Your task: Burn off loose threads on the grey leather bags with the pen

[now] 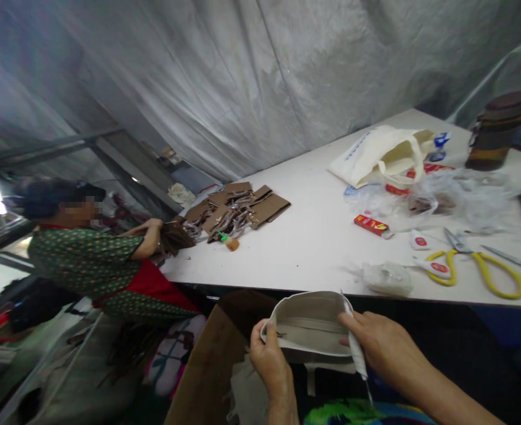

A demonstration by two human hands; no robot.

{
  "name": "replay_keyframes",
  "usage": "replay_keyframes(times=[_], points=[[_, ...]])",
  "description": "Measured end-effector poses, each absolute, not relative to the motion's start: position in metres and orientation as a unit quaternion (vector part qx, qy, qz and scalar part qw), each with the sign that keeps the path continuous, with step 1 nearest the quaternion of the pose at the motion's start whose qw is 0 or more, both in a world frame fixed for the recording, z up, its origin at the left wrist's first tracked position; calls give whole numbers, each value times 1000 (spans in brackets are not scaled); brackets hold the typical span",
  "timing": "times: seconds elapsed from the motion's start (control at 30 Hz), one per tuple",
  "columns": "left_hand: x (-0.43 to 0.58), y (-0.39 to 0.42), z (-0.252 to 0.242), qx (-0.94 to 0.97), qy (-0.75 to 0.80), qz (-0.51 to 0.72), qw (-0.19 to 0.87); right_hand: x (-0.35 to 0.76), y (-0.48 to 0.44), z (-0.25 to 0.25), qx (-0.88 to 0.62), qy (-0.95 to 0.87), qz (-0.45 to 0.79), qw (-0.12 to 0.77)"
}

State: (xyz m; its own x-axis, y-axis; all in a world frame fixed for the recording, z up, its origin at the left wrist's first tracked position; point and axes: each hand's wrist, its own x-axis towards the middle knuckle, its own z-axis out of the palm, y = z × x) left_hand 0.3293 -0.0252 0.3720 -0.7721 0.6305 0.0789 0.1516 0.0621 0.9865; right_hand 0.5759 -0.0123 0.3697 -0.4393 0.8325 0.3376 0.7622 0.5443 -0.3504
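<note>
A pale beige fabric pouch (315, 333) is held with its mouth open, just below the table's front edge. My left hand (272, 366) grips its left rim, thumb on the near side. At the right rim, my right hand (382, 339) is closed around a slim tool with a white wrapped handle (356, 354); a thin metal tip sticks out at each end. Some right fingertips are hidden inside the pouch. Below the pouch hangs a small strap (310, 379). Beige fabric pieces (248, 389) lie in a cardboard box (207, 366) beside my left hand.
On the white table (287, 260) are yellow-handled scissors (455, 254), a red box (372, 225), plastic bags (459, 198), a cream tote (375, 156), a dark cup (499, 130), a small glue bottle (230, 242) and brown pieces (238, 209). A person (87, 254) at left handles brown pieces.
</note>
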Motion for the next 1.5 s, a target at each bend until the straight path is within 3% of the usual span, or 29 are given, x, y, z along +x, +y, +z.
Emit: replay_keyframes(times=[0.33,0.57,0.93,1.27,1.5], points=[[313,-19,339,269,721,621,148,557,-4,337,-466,-860,52,201],[314,-19,330,258,724,621,154,560,-8,319,-464,-824,161,281],[310,-24,330,231,733,619,162,563,-15,329,-486,-677,362,417],[283,-56,373,277,738,596,155,562,-22,363,-500,-645,404,413],[242,-115,429,317,737,532,270,560,-30,414,-426,-687,431,400]])
